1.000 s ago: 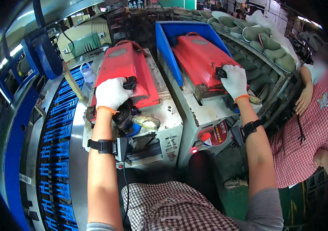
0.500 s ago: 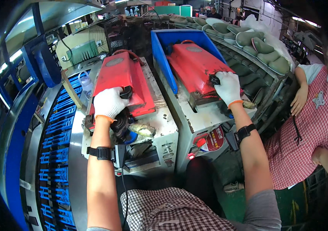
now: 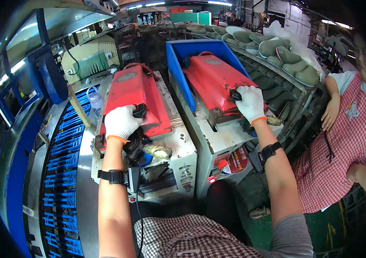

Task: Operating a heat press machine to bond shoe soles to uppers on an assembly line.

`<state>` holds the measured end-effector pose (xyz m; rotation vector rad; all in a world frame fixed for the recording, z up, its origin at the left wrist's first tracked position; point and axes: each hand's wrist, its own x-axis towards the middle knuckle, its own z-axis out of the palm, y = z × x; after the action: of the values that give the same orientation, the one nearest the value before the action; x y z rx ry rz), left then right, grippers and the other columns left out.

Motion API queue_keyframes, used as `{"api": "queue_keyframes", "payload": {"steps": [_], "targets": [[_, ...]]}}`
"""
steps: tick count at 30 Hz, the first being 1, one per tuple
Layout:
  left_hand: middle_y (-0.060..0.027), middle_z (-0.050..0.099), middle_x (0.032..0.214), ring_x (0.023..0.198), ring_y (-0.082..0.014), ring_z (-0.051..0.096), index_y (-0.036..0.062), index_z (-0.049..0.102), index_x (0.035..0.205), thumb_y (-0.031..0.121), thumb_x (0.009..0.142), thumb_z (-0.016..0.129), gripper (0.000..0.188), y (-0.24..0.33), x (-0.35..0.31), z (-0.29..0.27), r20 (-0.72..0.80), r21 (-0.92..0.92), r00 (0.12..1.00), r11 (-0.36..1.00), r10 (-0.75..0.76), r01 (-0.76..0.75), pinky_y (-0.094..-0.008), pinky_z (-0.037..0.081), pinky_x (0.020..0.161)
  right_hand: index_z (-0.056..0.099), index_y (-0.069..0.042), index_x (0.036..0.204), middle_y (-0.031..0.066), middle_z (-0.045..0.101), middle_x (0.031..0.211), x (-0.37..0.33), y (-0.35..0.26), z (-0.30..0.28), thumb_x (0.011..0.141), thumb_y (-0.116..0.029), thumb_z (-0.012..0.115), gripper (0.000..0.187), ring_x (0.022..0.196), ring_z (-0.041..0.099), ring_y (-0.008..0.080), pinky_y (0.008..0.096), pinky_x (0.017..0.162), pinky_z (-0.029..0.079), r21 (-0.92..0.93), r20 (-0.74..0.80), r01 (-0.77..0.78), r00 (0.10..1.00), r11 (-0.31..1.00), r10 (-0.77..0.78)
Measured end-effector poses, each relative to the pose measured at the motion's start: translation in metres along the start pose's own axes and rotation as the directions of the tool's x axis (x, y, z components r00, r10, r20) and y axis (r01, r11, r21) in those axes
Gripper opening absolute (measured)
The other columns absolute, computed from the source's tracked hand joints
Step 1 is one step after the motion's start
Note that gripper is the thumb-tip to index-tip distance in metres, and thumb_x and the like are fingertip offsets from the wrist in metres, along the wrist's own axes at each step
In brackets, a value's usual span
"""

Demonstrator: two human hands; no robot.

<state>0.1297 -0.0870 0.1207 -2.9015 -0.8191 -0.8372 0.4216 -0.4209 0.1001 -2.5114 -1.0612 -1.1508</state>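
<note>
Clasping black handles [image 3: 140, 111], my left hand [image 3: 123, 122], right hand [image 3: 250, 103] both curled closed; red hoods [image 3: 131, 92] on scuffed white machines [image 3: 184, 142], shoe rack [image 3: 298, 82] at right.

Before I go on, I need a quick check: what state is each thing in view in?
Left gloved hand: closed on the left black handle.
Right gloved hand: closed on the right black handle.
Left red machine cover: appears down.
Right red machine cover: appears down.
Red indicator lamp: lit.
Clear plastic jug: upright; contents unclear.
Green footwear pieces: piled up.
</note>
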Motion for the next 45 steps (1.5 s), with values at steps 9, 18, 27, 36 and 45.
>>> {"api": "queue_keyframes", "payload": {"steps": [9, 18, 27, 36, 45], "targets": [[-0.0164, 0.075, 0.084, 0.083, -0.0377, 0.074, 0.0166, 0.080, 0.092, 0.046, 0.078, 0.078, 0.032, -0.002, 0.002, 0.003, -0.032, 0.011, 0.999, 1.000, 0.006, -0.006, -0.0462, 0.058, 0.075, 0.073, -0.011, 0.083, 0.0121, 0.074, 0.087, 0.004, -0.004, -0.002, 0.076, -0.019, 0.073, 0.011, 0.090, 0.070, 0.0339, 0.0484, 0.082, 0.051, -0.001, -0.038, 0.008, 0.999, 1.000, -0.008], [-0.0166, 0.075, 0.085, 0.083, -0.0370, 0.074, 0.0189, 0.081, 0.095, 0.041, 0.077, 0.075, 0.029, 0.001, 0.001, -0.003, -0.027, -0.011, 1.000, 1.000, 0.011, -0.011, -0.0477, 0.059, 0.074, 0.070, -0.010, 0.085, 0.0116, 0.071, 0.086, 0.002, -0.002, -0.004, 0.071, -0.017, 0.074, 0.017, 0.091, 0.067, 0.0354, 0.0492, 0.083, 0.051, -0.003, -0.048, -0.001, 0.999, 1.000, 0.000], [-0.0150, 0.076, 0.087, 0.086, -0.0352, 0.075, 0.0206, 0.082, 0.098, 0.040, 0.075, 0.076, 0.030, 0.000, -0.002, -0.006, 0.021, 0.014, 1.000, 1.000, -0.016, 0.015, -0.0472, 0.059, 0.077, 0.072, -0.010, 0.086, 0.0122, 0.073, 0.087, -0.001, -0.006, -0.005, 0.073, -0.017, 0.075, 0.015, 0.090, 0.069, 0.0340, 0.0493, 0.083, 0.051, 0.026, -0.029, 0.014, 1.000, 1.000, -0.013], [-0.0175, 0.076, 0.091, 0.089, -0.0379, 0.074, 0.0165, 0.080, 0.101, 0.044, 0.076, 0.077, 0.037, 0.000, 0.001, -0.003, 0.046, -0.007, 0.998, 0.999, 0.038, -0.038, -0.0486, 0.058, 0.079, 0.073, -0.010, 0.090, 0.0139, 0.072, 0.088, 0.000, 0.002, 0.005, 0.072, -0.016, 0.070, 0.019, 0.089, 0.068, 0.0368, 0.0496, 0.082, 0.051, 0.051, -0.072, 0.040, 0.997, 0.998, -0.037], [-0.0207, 0.076, 0.109, 0.108, -0.0375, 0.072, 0.0099, 0.077, 0.118, 0.064, 0.082, 0.071, 0.065, -0.012, 0.019, -0.028, 0.405, -0.171, 0.903, 0.982, 0.141, -0.076, -0.0436, 0.053, 0.096, 0.072, -0.010, 0.105, 0.0135, 0.072, 0.104, -0.011, 0.000, 0.000, 0.077, -0.014, 0.078, 0.029, 0.102, 0.066, 0.0366, 0.0473, 0.095, 0.050, 0.136, -0.047, -0.004, 0.999, 0.991, 0.011]]}}
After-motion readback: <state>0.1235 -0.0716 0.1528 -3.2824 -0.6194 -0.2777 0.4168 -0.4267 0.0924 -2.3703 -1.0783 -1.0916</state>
